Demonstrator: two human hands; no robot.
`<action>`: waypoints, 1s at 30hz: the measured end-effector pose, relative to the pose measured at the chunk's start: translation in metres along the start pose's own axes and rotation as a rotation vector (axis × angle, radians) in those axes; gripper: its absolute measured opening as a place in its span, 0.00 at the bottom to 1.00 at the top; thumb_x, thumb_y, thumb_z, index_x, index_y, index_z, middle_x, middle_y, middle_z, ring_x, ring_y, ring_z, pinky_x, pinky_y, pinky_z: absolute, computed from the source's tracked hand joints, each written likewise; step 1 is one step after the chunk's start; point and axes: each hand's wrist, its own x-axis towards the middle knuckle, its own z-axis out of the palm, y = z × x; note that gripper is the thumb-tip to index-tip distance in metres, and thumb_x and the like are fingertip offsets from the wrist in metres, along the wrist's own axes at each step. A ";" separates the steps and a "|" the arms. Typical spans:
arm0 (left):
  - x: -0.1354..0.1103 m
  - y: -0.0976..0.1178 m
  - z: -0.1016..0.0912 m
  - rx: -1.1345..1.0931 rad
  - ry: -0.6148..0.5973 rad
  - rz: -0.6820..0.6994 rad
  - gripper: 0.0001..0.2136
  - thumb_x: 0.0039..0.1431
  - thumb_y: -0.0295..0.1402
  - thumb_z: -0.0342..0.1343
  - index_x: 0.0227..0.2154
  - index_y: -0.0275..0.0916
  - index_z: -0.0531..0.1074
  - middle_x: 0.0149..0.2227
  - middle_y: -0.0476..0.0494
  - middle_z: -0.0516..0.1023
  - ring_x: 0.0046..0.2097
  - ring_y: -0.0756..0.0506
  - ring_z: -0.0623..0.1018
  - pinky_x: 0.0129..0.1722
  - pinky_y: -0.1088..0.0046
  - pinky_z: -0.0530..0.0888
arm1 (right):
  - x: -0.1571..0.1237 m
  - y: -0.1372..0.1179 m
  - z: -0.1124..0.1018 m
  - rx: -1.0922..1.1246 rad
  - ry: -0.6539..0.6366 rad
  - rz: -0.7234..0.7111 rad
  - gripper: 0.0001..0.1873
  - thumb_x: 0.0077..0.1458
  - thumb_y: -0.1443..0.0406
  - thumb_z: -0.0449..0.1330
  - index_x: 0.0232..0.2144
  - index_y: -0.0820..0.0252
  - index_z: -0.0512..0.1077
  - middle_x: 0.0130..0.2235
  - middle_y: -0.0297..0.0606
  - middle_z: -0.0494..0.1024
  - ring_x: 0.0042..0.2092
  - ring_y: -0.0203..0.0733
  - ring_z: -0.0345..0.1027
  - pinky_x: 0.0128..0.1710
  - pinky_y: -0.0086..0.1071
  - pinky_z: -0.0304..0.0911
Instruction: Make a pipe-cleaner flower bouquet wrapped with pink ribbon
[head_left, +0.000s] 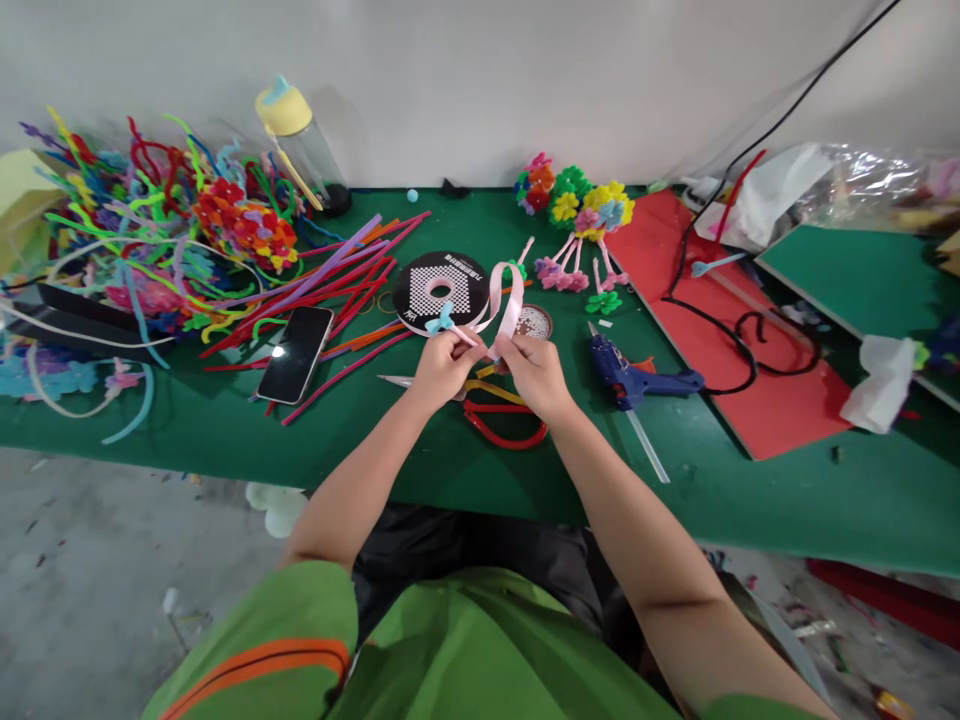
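Between the finger and thumb of my left hand [444,372] is a thin stem with a light blue pipe-cleaner flower [440,319] at its tip. My right hand [534,376] pinches a pale pink ribbon [511,305], which loops up above both hands. The ribbon's lower part runs to the stem near my left fingertips. Just behind the hands lies a round black ribbon spool [439,290] with a white dotted centre. Red-handled scissors [510,440] rest beneath my hands, their middle partly covered. Yellow handles [484,388] also show there.
A blue glue gun [626,375] lies to the right, its cord crossing a red board [720,330]. Finished flower bunches [577,205] stand at the back. Left are a phone [296,355], loose pipe cleaners [360,270], a bottle [304,140] and a colourful flower heap [150,220].
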 end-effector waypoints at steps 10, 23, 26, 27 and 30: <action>-0.002 0.001 -0.002 -0.149 -0.089 0.093 0.09 0.53 0.36 0.58 0.26 0.37 0.66 0.23 0.51 0.70 0.26 0.53 0.72 0.28 0.76 0.68 | 0.002 0.002 0.001 0.629 -0.259 0.290 0.18 0.45 0.53 0.63 0.17 0.63 0.72 0.15 0.31 0.68 0.18 0.28 0.59 0.20 0.25 0.53; 0.000 0.006 -0.002 0.007 0.027 0.099 0.12 0.47 0.40 0.62 0.25 0.37 0.70 0.20 0.53 0.63 0.23 0.54 0.63 0.24 0.77 0.62 | 0.002 0.005 0.002 0.422 -0.193 0.177 0.23 0.49 0.49 0.58 0.17 0.62 0.65 0.17 0.28 0.61 0.20 0.27 0.52 0.21 0.27 0.46; 0.001 0.001 0.000 0.046 0.074 0.009 0.13 0.49 0.43 0.61 0.27 0.37 0.71 0.19 0.54 0.61 0.23 0.54 0.61 0.23 0.77 0.59 | 0.001 0.005 0.003 -0.003 0.014 -0.023 0.21 0.56 0.55 0.52 0.17 0.61 0.65 0.17 0.30 0.61 0.21 0.30 0.52 0.23 0.30 0.48; 0.001 -0.001 0.000 0.043 0.051 -0.010 0.14 0.50 0.44 0.59 0.27 0.36 0.71 0.20 0.52 0.63 0.24 0.54 0.62 0.24 0.77 0.60 | 0.001 0.004 0.003 -0.118 0.063 -0.088 0.20 0.57 0.57 0.51 0.17 0.61 0.65 0.17 0.31 0.62 0.21 0.31 0.53 0.24 0.30 0.49; 0.002 -0.004 0.002 0.020 0.011 -0.037 0.16 0.51 0.46 0.57 0.27 0.36 0.71 0.23 0.49 0.68 0.27 0.52 0.66 0.27 0.76 0.62 | -0.001 0.004 0.003 -0.311 0.129 -0.293 0.17 0.58 0.63 0.49 0.18 0.60 0.63 0.21 0.35 0.67 0.25 0.34 0.58 0.27 0.31 0.53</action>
